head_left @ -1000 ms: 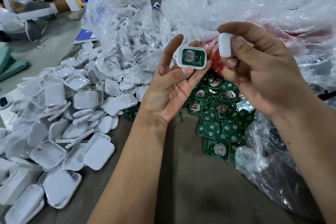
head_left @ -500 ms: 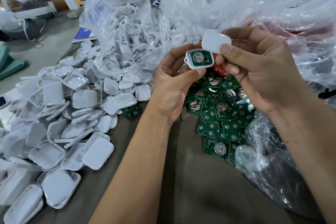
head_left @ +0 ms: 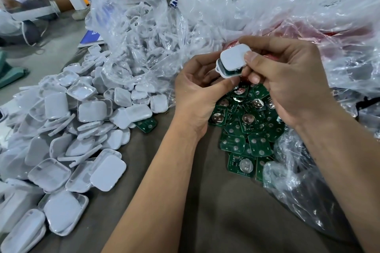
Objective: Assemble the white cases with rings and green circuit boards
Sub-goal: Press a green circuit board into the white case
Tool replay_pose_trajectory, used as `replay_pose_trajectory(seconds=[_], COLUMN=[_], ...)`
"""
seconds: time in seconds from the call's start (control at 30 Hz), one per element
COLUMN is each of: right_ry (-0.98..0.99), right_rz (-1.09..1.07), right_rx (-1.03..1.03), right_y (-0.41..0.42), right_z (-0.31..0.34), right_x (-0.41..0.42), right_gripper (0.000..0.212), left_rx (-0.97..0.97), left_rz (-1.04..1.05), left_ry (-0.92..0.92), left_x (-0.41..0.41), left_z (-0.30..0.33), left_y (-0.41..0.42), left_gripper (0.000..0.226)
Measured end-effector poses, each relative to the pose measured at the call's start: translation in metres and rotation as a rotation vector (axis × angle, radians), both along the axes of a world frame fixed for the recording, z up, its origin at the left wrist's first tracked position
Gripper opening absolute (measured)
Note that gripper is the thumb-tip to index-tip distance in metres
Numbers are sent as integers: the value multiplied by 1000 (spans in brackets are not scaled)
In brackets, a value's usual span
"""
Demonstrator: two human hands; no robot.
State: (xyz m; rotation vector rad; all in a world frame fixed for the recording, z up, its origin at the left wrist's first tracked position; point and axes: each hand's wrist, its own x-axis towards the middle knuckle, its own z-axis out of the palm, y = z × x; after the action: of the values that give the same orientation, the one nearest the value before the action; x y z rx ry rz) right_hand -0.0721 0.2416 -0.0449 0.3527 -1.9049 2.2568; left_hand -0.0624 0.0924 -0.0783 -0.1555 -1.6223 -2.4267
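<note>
My left hand (head_left: 197, 92) holds a white case base (head_left: 227, 74) with a green circuit board seated in it; only the board's edge shows. My right hand (head_left: 287, 80) pinches a white lid (head_left: 234, 56) and lays it slanted over that base, thumb on the lid's right end. Below both hands lies a heap of green circuit boards (head_left: 246, 127) with round silver cells. A large pile of white case halves (head_left: 78, 121) spreads over the table's left side. A clear bag (head_left: 133, 33) behind them holds white ringed parts.
Crumpled clear plastic (head_left: 308, 16) with something red inside fills the back right, and more plastic (head_left: 304, 187) lies at the right front. Another person's arm (head_left: 41, 8) and a white charger (head_left: 77, 1) are at the far left. Bare grey tabletop (head_left: 205, 211) lies between my forearms.
My right hand brought the white lid leftward and down onto the base with the board. My left hand closed in slightly around the base, and the board is now mostly covered.
</note>
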Motion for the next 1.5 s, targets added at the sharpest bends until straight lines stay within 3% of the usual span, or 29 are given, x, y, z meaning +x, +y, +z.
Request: replay_pose_trajectory(seconds=[0.8,1.0,1.07,1.13,1.33,1.5], right_ry=[92,-46,-87,-40,411,548], right_rz=[-97,-40,-78,-175,-314,-255], right_rx=[175,-126,-138,-30,605,797], right_y=[-3,3,7,8,1,-1], right_z=[-5,5,8,7,2,-1], right_x=[-1,3,3,1,5,4], right_gripper=[22,20,23,30,45,45], left_rx=[-31,0,20,38,73,80], left_rz=[15,-8,-29,-48,-84,-72], left_ry=[23,39,36,35,32,10], left_x=[0,0,-1,-1,0,0], left_z=[0,-1,-2,-2,0,1], left_y=[1,-1,-3,-4,-6,-7], left_gripper=[46,46,46,46,43,44])
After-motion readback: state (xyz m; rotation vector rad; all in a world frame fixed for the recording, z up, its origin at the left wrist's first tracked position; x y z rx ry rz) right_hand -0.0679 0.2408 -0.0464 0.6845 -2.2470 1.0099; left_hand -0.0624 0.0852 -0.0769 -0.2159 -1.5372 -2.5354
